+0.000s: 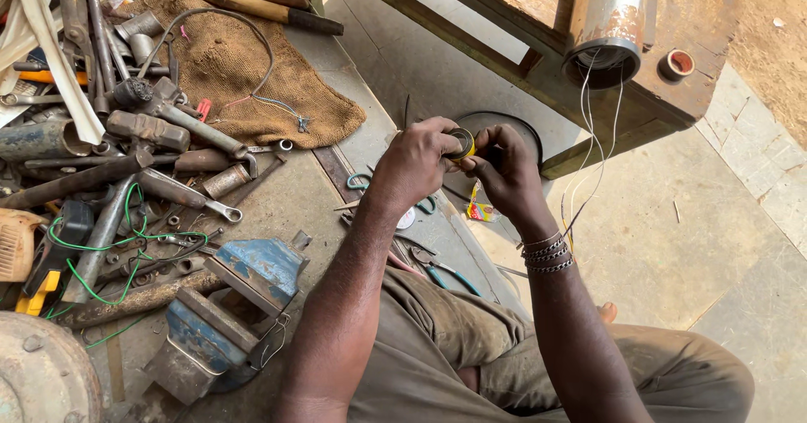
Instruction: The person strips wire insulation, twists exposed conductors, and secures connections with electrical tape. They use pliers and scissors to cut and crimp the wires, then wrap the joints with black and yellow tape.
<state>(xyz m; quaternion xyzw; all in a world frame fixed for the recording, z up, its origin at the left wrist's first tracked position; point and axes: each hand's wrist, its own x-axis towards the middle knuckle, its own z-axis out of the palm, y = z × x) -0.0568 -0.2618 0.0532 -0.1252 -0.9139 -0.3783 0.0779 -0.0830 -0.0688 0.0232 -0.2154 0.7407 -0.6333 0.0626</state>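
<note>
In the head view, the person sits on a grey concrete floor [672,246], which has free room only on the right side. On the left the space is closed by a crowded heap of rusty steel pipes and spanners [126,162], a rough brown burlap sack [244,70] and a heavy blue iron bench vise [227,314] near the left knee. Ahead stands a worn wooden frame [521,70] that carries a rusty metal pipe [607,28], and thin white wires [588,137] hang down from the pipe mouth.

Both forearms reach forward and meet over the floor, in front of the wooden frame. The left hand [414,164] grips a small round roll of yellow and black tape [460,143] from the left, fingers curled. The right hand [504,175] pinches the same roll from the right, with fingertips bent towards it. Metal bangles [548,253] sit on the right wrist. Green-handled pliers [445,273] lie on the floor below the hands.
</note>
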